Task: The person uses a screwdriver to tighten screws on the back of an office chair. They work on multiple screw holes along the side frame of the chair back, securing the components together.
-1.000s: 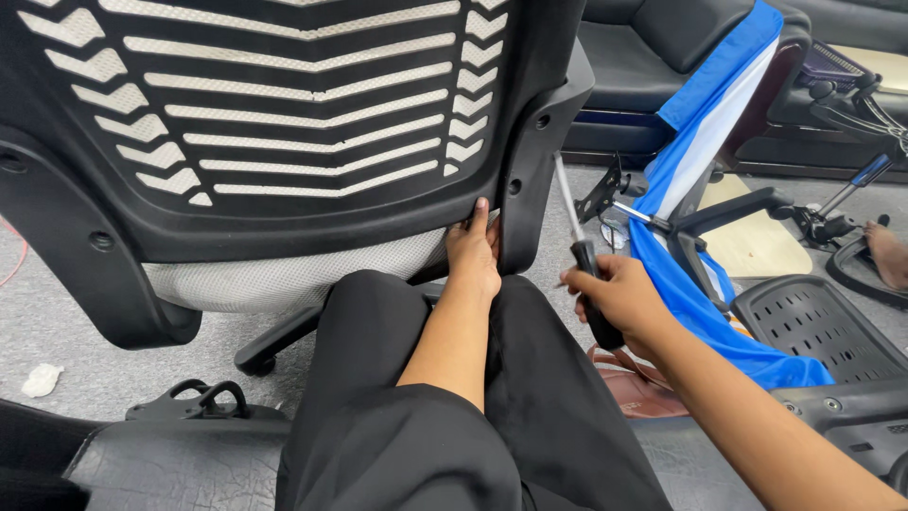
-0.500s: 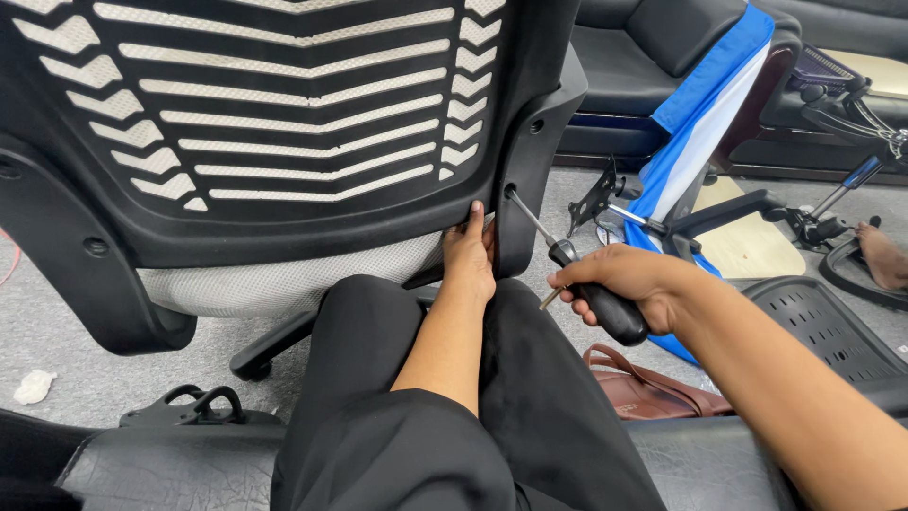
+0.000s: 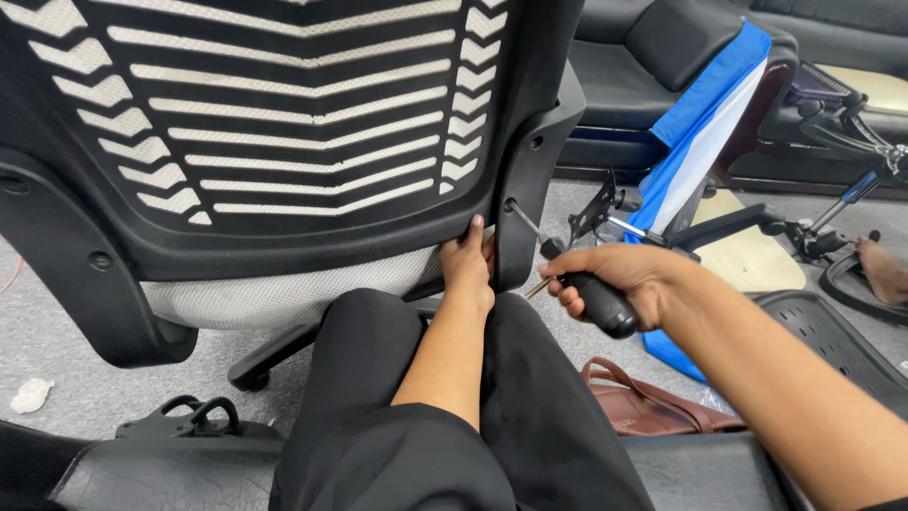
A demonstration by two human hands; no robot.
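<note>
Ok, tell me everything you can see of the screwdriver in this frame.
The black-handled screwdriver with a thin metal shaft has a stubby, textured, rubbery-looking grip. The right hand wraps that handle. The shaft slants up and left, its tip at a screw hole in the black plastic chair-back frame, beside the left hand.

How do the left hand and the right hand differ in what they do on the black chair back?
The left hand lies open against the lower edge of the chair back, holding no tool; the right hand is closed around the black handle of a screwdriver. The left hand touches the chair directly; the right hand reaches it only through the screwdriver tip, at a hole in the frame. Both are bare.
</note>
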